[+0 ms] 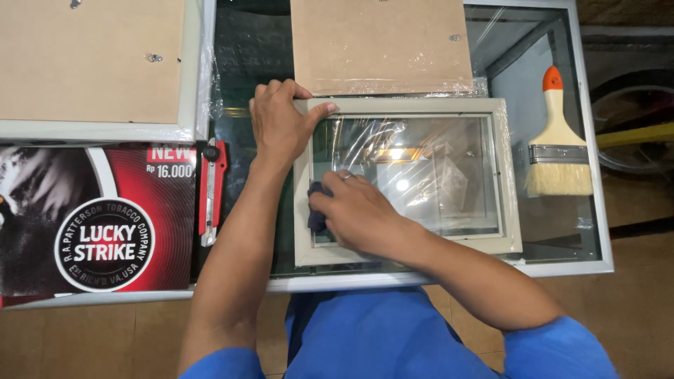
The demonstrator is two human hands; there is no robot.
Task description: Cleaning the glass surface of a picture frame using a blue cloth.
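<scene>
While left hand (279, 123) pins it, picture frame (407, 107) lies flat, lengthwise left-right.

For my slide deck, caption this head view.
Left hand steadies pale picture frame; right hand presses dark cloth on glass.

Framing workshop (frames (407, 179), brush (559, 151))
</scene>
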